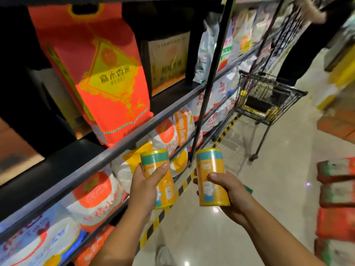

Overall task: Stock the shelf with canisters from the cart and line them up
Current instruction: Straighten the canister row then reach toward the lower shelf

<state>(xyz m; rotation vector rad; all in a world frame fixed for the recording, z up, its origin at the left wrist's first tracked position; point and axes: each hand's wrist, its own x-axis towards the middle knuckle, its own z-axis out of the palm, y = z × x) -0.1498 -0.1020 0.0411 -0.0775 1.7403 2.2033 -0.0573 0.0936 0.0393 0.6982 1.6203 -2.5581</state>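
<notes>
shelf: a bare stretch of black board (63, 166) is being shown to the left of the red bag; its front edge is running diagonally up to the right.
red bag (107, 81): is being stood upright on that board, with its base reaching the front edge above the left canister.
lower bags (96, 196): white and orange sacks are being packed along the tier below, directly behind the left hand.
left hand (144, 191): is being wrapped around the left canister, thumb across the front, fingers hidden behind.
left canister (165, 181): is being held in the air just below the board's edge; the long axis is being held near vertical, the teal-banded top tipping slightly towards the shelf.
brown box (169, 60): is being stood further back on the board, right of the red bag.
striped tape (184, 185): is being run along the floor at the shelf foot.
post (209, 77): a thin black upright is being seen rising between the two canisters.
right canister (211, 164): is being held over the aisle, apart from the left canister; the axis is near vertical, teal band uppermost.
right hand (232, 194): is being curled round the right canister, thumb on the front, fingertips showing at its far side.
cart (288, 104): is being parked down the aisle beside the shelf, well apart from both hands.
floor (278, 179): open pale room is being offered between the cart and the stacked bags (336, 198) at the right edge.
</notes>
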